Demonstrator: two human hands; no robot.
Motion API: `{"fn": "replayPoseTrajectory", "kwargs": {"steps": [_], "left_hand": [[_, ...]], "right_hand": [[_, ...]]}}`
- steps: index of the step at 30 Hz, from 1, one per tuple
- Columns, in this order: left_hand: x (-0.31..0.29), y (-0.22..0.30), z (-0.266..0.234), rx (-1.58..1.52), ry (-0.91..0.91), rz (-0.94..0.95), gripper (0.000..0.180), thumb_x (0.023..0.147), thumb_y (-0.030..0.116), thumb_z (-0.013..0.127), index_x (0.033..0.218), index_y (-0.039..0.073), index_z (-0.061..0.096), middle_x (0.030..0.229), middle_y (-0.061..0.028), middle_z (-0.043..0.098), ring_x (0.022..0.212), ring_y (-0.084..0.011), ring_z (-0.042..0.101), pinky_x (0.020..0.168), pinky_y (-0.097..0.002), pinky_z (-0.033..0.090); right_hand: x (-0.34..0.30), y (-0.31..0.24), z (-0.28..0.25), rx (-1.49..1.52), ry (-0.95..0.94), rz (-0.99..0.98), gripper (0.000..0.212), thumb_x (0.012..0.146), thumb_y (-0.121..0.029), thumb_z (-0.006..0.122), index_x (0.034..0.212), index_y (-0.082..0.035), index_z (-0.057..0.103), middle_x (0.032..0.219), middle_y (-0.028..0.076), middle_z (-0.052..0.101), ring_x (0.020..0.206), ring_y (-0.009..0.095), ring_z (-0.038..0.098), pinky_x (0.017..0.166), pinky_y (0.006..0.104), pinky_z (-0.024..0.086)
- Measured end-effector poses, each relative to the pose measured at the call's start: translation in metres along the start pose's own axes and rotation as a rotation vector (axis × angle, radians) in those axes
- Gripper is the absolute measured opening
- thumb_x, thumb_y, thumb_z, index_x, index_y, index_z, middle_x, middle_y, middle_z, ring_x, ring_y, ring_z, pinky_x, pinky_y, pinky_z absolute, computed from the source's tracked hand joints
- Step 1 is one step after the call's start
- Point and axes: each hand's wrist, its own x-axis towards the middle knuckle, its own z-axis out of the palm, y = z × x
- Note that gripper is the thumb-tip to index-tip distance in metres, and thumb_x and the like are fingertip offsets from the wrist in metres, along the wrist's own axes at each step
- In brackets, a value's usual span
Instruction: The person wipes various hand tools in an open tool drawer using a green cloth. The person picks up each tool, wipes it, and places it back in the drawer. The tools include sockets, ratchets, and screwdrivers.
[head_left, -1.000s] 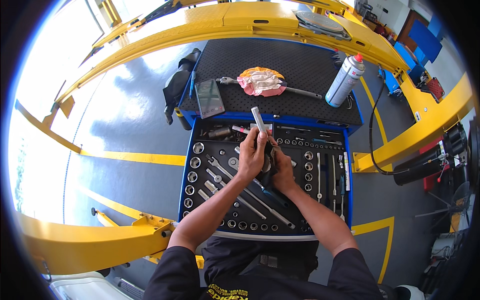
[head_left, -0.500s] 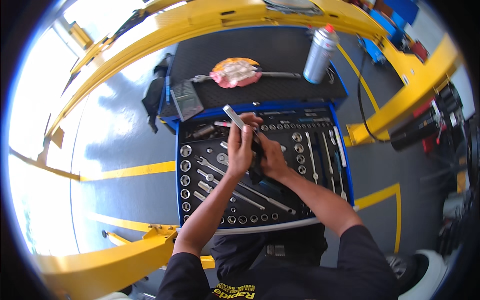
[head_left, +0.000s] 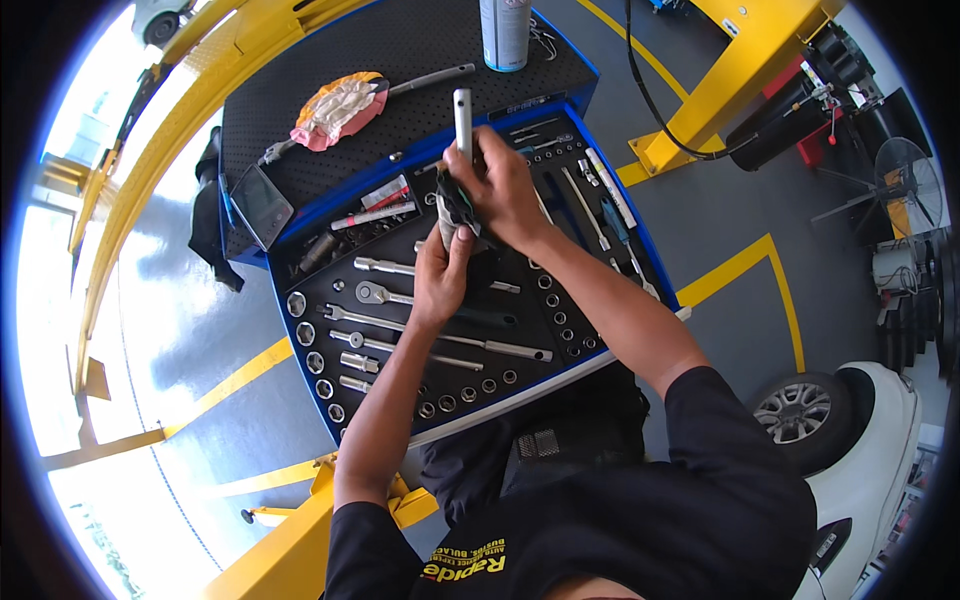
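Observation:
My right hand (head_left: 505, 190) grips a long silver tube-shaped socket tool (head_left: 462, 112), which sticks upright out of my fist. A dark grey rag (head_left: 455, 210) is wrapped around the tool's lower end. My left hand (head_left: 440, 280) holds the rag from below, pressed against my right hand. Both hands hover over the open blue tool drawer (head_left: 300, 360). Its black foam tray holds rows of sockets (head_left: 318, 360), extension bars (head_left: 450, 340) and screwdrivers (head_left: 610, 200).
On the cart's black top mat lie a spray can (head_left: 505, 30), a pink and orange rag (head_left: 340, 105), a long ratchet handle (head_left: 430, 78) and a small dark screen device (head_left: 262, 205). Yellow lift arms (head_left: 730, 80) flank the cart. A car wheel (head_left: 795, 410) is at the right.
The cart has shifted up and left in the view as my head moved. My hands stay together on the tool and rag, with the tool now more upright.

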Motion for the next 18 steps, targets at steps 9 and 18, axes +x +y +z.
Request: {"fn": "replayPoseTrajectory", "kwargs": {"steps": [9,18], "left_hand": [[0.010,-0.011,-0.012,-0.450,0.010,-0.253,0.050,0.113,0.046,0.046,0.134,0.005,0.064,0.119,-0.0056,0.071,0.106,-0.0151,0.068,0.099,-0.0333,0.053],[0.014,-0.006,-0.019,-1.090,0.081,-0.250,0.062,0.110,0.050,0.039,0.150,0.005,0.052,0.142,-0.0162,0.064,0.129,-0.0338,0.064,0.116,-0.0492,0.047]], "right_hand": [[0.031,0.004,-0.138,-0.404,-0.049,0.231,0.036,0.103,-0.031,0.069,0.125,-0.002,0.067,0.071,0.003,0.060,0.064,0.011,0.052,0.062,0.0318,0.044],[-0.037,0.029,-0.136,-0.524,-0.245,0.259,0.063,0.100,-0.016,0.070,0.158,-0.010,0.046,0.076,0.016,0.070,0.070,0.033,0.068,0.072,0.0420,0.052]]}}
